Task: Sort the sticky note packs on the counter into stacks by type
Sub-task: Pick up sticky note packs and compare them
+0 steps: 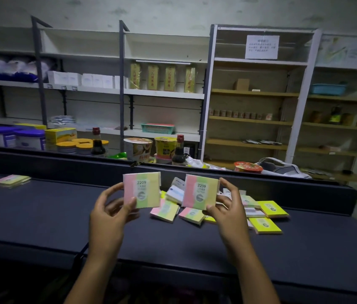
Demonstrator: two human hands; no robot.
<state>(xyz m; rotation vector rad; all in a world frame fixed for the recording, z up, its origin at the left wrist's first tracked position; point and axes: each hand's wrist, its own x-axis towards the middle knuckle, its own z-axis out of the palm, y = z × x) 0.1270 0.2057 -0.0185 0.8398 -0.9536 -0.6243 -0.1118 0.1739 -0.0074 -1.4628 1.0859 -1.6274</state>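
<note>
Two striped packs are up off the tabletop (41, 216), the left pack (141, 190) pinched at its edge by the left hand (107, 212) and the right pack (200, 192) by the right hand (228, 207); both look light, stiff little blocks, probably slick in their wrap, so an edge pinch should serve. Just beneath lies the unsorted heap (195, 207) with yellow packs (267, 218) to its right. Far left sits a started stack (11, 180), nothing blocking the way there.
</note>
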